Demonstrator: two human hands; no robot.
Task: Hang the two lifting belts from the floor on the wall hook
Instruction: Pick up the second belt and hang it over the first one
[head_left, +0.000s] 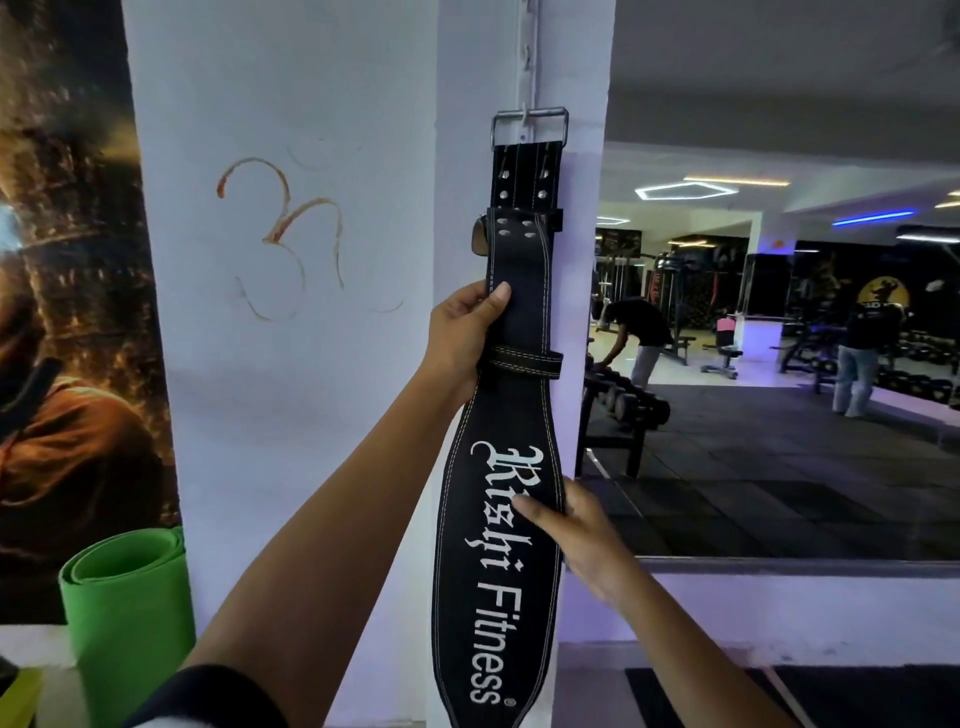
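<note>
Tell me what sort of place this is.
Almost certainly a gym. A black lifting belt printed with "Fitness" hangs by its buckle on a white pillar, a rack of dumbbells stands in the room beyond, and weight benches and machines fill the background.

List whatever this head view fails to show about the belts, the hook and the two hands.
- Wall hook: mostly covered by the front belt's buckle; its shape is unclear.
- Second belt: only its upper strap shows; the front belt covers the rest.
- Front belt's lower end: cut off by the bottom edge.
- Left hand and right hand: fingers wrap behind the belt, so grip tightness cannot be judged.
</note>
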